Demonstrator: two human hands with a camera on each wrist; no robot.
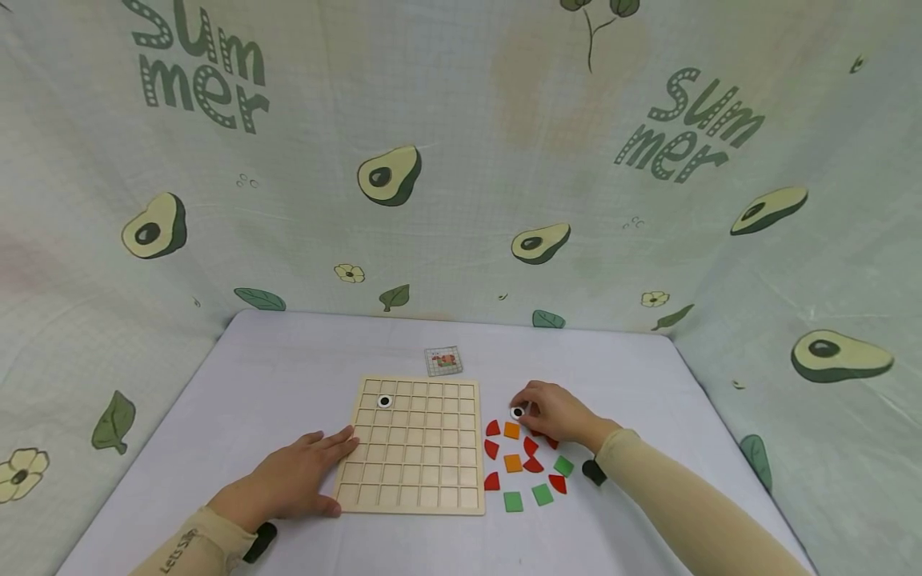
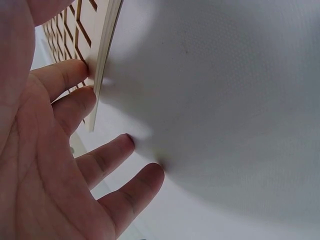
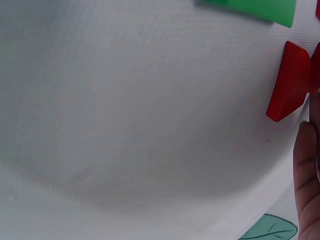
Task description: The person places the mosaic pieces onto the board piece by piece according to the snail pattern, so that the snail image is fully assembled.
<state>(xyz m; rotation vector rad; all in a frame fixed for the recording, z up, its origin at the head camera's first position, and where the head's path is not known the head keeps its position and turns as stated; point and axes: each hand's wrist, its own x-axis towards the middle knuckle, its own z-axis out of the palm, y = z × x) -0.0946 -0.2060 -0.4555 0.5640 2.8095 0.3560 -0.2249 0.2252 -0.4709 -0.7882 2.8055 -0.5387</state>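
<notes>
My left hand (image 1: 298, 474) rests at the left edge of a wooden grid board (image 1: 412, 513), fingers spread and extended. In the left wrist view two fingertips (image 2: 75, 70) touch the board's rim, while the other fingers reach down to the cloth. Right of the board, my right hand (image 1: 560, 412) pinches a white round eye piece (image 1: 517, 413) with a black centre between thumb and fingers. A matching eye piece (image 1: 385, 402) sits in a cell near the board's upper left. Red quarter-circle pieces (image 3: 290, 82) lie by the right hand; one is partly hidden under it.
Several red quarter-circles (image 1: 491, 450), orange squares (image 1: 513, 463) and green squares (image 1: 513, 502) are scattered right of the board. Behind it lies a small gridded picture card (image 1: 443, 361) showing an animal. A printed cloth wall (image 1: 461, 176) closes off the back and sides of the table.
</notes>
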